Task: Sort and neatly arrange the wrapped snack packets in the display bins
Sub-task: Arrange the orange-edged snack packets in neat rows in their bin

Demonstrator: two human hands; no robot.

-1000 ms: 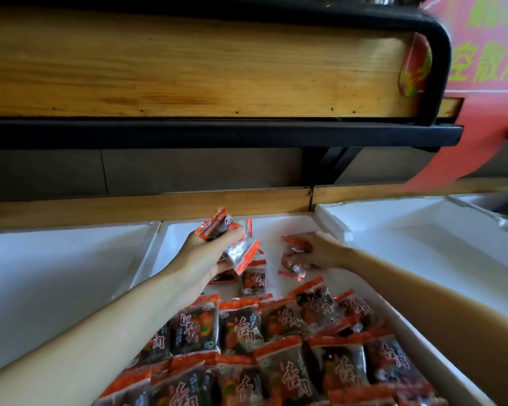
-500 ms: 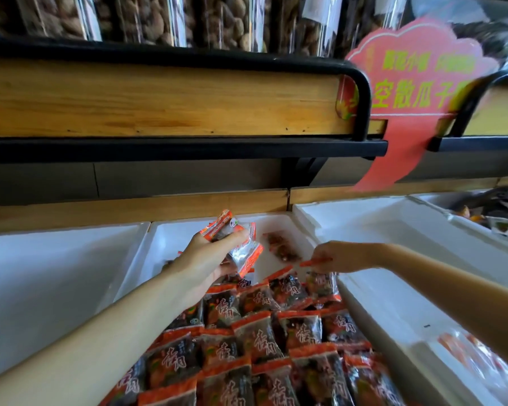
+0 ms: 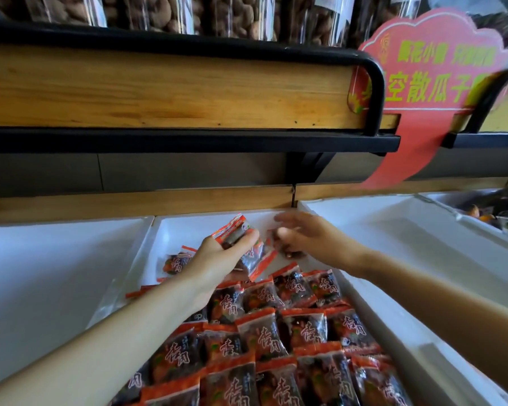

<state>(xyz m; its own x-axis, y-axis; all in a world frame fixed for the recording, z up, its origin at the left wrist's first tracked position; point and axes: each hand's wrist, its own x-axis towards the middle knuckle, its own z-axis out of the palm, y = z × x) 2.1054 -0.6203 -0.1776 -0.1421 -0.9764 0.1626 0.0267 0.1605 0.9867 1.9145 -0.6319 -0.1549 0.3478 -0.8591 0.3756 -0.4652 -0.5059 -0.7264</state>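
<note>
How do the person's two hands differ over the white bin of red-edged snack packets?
The left hand grips several red-edged snack packets, fingers curled; the right hand holds nothing, fingers spread. The left looks sharp, the right blurred. Both hover over the white bin's far end.

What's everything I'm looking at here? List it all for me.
arranged packets: many, orange-red and dark, rows in near part of the middle bin
loose packet: one, same colours, far left of that bin
held packets: a few, same colours, left hand
white bins: at least three, side by side
wooden shelf: one, tan, black rail, above
nut containers: several, clear, top
sign: one, red, green lettering, upper right
left hand: grips held packets
right hand: open, blurred, above another packet at the bin's far end
</note>
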